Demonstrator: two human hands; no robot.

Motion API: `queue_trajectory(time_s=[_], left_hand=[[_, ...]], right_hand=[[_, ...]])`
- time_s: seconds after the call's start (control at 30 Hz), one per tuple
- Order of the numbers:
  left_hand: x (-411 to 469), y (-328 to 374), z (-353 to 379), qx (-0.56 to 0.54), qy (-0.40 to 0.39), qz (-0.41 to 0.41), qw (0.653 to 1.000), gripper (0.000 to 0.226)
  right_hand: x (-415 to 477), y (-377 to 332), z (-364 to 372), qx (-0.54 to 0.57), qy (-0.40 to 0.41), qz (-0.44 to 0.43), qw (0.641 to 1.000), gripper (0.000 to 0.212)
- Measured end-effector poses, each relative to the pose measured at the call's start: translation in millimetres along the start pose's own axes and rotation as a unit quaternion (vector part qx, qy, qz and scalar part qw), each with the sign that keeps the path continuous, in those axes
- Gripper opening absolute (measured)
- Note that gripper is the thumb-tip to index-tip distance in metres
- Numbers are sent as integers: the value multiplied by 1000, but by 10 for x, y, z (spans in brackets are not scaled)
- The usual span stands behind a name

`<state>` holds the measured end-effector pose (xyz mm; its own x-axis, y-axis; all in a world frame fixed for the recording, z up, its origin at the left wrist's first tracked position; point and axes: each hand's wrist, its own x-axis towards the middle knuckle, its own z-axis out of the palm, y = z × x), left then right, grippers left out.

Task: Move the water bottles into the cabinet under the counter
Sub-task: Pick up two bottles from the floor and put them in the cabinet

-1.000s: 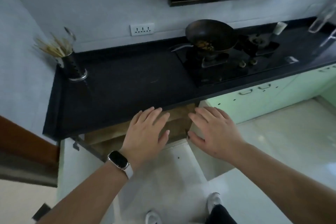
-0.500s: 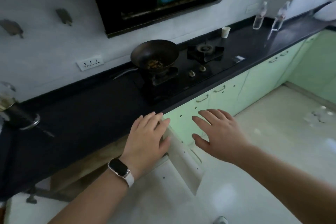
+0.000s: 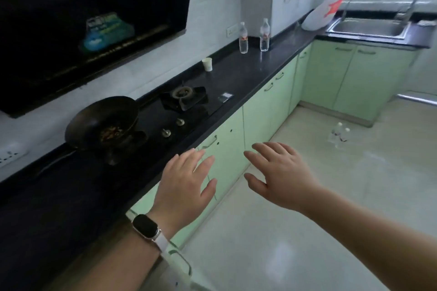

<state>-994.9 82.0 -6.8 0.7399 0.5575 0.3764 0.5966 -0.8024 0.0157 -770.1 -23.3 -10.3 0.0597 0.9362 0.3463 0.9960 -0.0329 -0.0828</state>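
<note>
Two water bottles stand upright on the counter, well beyond both hands, not yet collected. Left hand and right hand hover empty, fingers spread, apparently readying a reach. Possibly more bottles on the floor past the right hand; too blurred.

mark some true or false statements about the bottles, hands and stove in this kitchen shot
1. A water bottle and a second bottle stand upright on the counter. True.
2. The left hand grips a bottle. False: its fingers are spread and it holds nothing.
3. The wok sits on the stove. True.
4. The paper cup lies tipped over. False: it stands upright on the counter.
5. The right hand holds nothing. True.
</note>
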Motion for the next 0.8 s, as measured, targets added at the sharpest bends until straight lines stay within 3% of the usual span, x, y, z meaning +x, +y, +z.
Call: queue_trajectory(time_s=[0.47,0.8], left_hand=[[1739,589,876,-81,4,151,985,49],[3427,506,1870,-139,-16,234,962,50]], right_hand=[[72,1294,-111,-75,9,175,982,52],[897,2375,293,-136,-41,285,948,53]])
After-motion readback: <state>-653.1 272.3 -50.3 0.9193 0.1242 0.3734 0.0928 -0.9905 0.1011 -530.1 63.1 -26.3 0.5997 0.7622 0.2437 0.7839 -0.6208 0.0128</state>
